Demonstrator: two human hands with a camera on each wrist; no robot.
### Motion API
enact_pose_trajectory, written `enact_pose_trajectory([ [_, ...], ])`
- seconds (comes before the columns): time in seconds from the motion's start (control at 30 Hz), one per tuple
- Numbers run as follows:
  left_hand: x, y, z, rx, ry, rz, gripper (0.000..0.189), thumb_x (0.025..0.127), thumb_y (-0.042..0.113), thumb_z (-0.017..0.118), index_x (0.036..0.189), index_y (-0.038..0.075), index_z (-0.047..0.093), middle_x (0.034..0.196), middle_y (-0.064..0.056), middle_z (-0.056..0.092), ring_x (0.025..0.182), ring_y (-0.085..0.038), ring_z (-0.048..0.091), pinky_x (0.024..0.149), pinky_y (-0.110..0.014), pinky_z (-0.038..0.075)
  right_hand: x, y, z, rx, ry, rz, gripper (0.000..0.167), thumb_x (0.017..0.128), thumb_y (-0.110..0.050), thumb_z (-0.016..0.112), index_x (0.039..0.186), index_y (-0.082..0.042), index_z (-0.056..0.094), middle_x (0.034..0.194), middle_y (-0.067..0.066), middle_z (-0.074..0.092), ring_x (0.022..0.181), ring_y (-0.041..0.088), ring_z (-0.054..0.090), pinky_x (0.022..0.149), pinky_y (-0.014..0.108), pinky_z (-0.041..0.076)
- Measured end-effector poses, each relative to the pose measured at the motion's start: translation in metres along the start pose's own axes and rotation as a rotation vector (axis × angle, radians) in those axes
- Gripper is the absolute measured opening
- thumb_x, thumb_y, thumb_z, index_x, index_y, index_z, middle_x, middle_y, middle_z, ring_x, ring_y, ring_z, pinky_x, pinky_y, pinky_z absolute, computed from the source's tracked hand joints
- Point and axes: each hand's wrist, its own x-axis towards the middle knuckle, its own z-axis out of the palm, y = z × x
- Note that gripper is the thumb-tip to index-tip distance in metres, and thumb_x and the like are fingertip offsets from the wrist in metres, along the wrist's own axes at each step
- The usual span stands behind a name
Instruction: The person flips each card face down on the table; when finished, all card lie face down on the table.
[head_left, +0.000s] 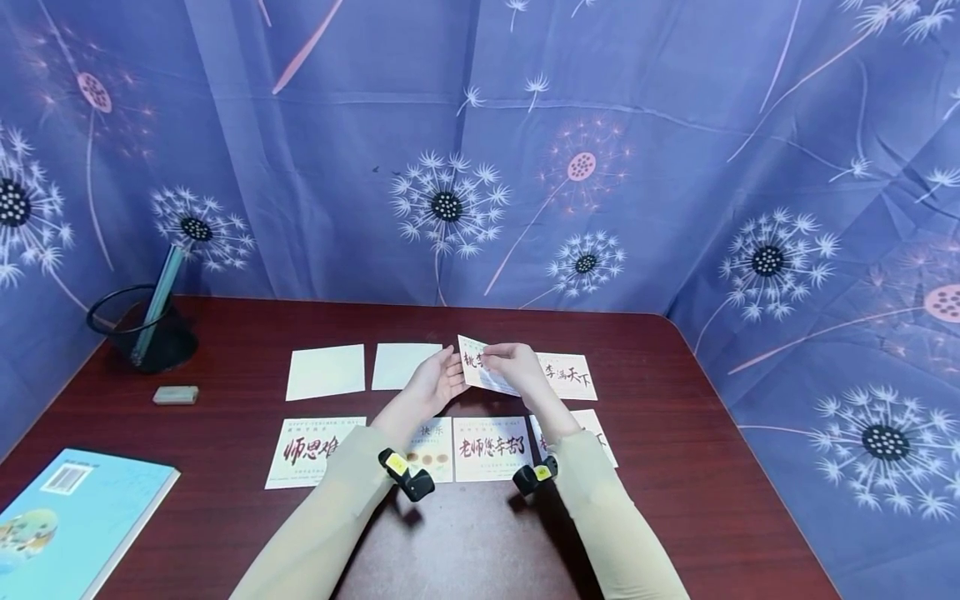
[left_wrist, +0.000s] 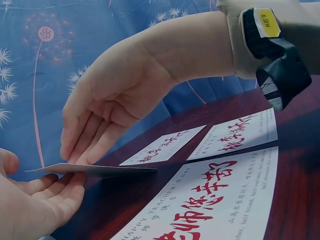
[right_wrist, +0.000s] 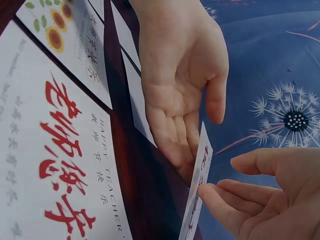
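Note:
A greeting card (head_left: 487,380) with red lettering is tilted up between both hands above the back row of cards. My left hand (head_left: 437,382), palm up, has its extended fingers under the card (left_wrist: 107,170). My right hand (head_left: 519,371) touches the printed face with its fingertips; in the right wrist view the thumb (right_wrist: 245,162) stands apart from the card. To the right lies a card with similar lettering (head_left: 573,379), partly behind the right hand. Two blank-faced white cards (head_left: 326,372) (head_left: 397,365) lie left of the left hand.
A front row holds a red-lettered card (head_left: 303,454), a sunflower card (head_left: 435,457) and two more lettered cards (head_left: 491,450) (head_left: 600,429), some partly under the arms. Leftward are a black mesh pen holder (head_left: 161,342), an eraser (head_left: 176,395) and a blue book (head_left: 82,508).

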Motion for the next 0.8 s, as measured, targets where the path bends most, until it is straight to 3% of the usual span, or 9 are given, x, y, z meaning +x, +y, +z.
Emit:
enact_pose_trajectory([
  [0.33, -0.005, 0.006, 0.006, -0.045, -0.055, 0.032, 0.060, 0.108, 0.028, 0.020, 0.151, -0.013, 0.013, 0.158, -0.031, 0.015, 0.148, -0.042, 0.017, 0.123, -0.046, 0.017, -0.003, -0.007, -0.004, -0.019, 0.042, -0.021, 0.037, 0.090, -0.016, 0.062, 0.121, 0.003, 0.066, 0.124, 0.019, 0.066, 0.110, 0.030, 0.064, 0.096, 0.040, 0.052],
  [0.53, -0.010, 0.016, 0.013, -0.075, -0.111, 0.069, 0.059, 0.108, 0.030, 0.022, 0.151, -0.011, 0.020, 0.159, -0.027, 0.021, 0.148, -0.039, 0.021, 0.123, -0.044, 0.017, -0.006, -0.018, -0.009, 0.148, 0.049, -0.057, 0.040, 0.093, -0.018, 0.064, 0.124, 0.007, 0.063, 0.126, 0.024, 0.064, 0.107, 0.027, 0.067, 0.096, 0.038, 0.054],
  [0.8, -0.016, 0.025, 0.022, 0.027, -0.129, 0.116, 0.056, 0.107, 0.027, 0.023, 0.149, -0.011, 0.025, 0.156, -0.029, 0.025, 0.146, -0.039, 0.026, 0.123, -0.043, 0.020, -0.007, -0.020, -0.009, 0.256, 0.068, -0.083, 0.044, 0.089, -0.014, 0.071, 0.126, 0.008, 0.061, 0.126, 0.025, 0.063, 0.096, 0.015, 0.068, 0.087, 0.028, 0.058],
])
